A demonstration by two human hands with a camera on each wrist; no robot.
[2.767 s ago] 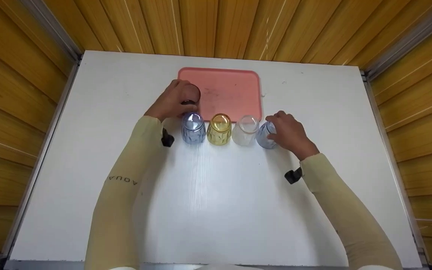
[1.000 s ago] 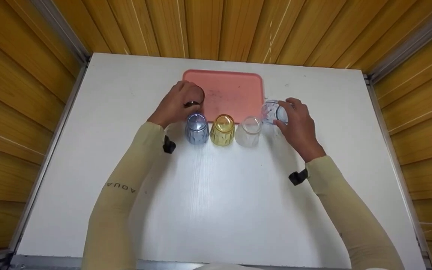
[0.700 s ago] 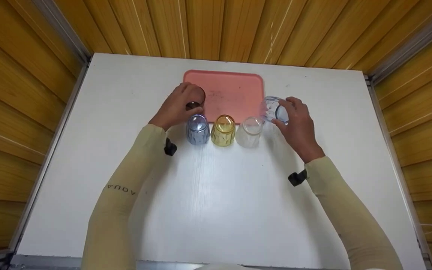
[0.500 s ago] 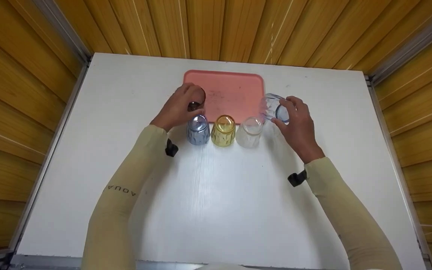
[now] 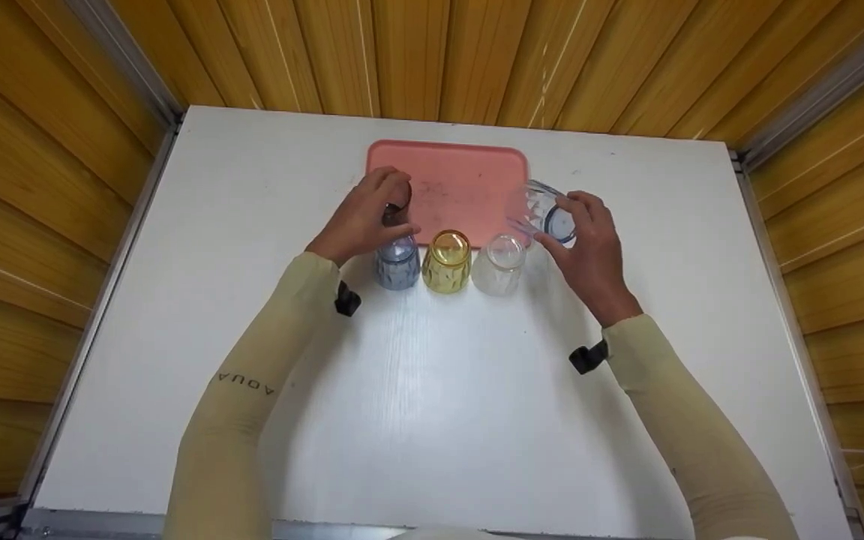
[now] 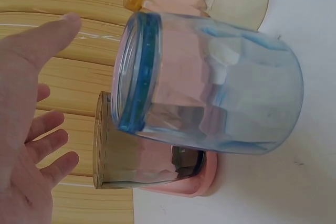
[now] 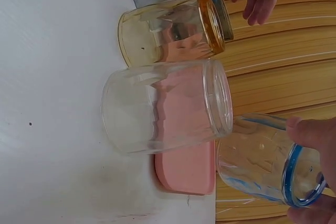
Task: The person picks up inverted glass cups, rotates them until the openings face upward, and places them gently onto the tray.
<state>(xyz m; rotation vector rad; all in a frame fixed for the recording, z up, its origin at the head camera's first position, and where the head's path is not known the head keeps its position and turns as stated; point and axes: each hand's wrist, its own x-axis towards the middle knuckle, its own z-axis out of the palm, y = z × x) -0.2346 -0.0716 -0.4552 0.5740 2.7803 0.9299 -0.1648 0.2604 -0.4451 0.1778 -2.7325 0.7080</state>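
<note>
My left hand [image 5: 363, 220] hovers over the tray's near left corner, fingers spread, holding nothing. Beside it a dark smoky glass [image 6: 142, 163] stands upright on the pink tray [image 5: 469, 187]; the hand partly hides it in the head view. Just under the left thumb sits a blue glass [image 5: 399, 271], upside down on the table. My right hand [image 5: 593, 259] grips a pale blue glass [image 7: 254, 156] around its base end, off the table and tilted, its mouth towards the tray. A yellow glass [image 5: 446, 271] and a clear glass [image 5: 498, 274] stand upside down between the hands.
The white table [image 5: 439, 405] stretches in front of the row of glasses. Wood-panelled walls [image 5: 469, 60] close off the back and both sides. The three upside-down glasses stand close together along the tray's near edge.
The right hand has lifted the pale blue glass from the row's right end and tipped it towards the tray. The left hand has let go of the dark glass and shifted slightly right.
</note>
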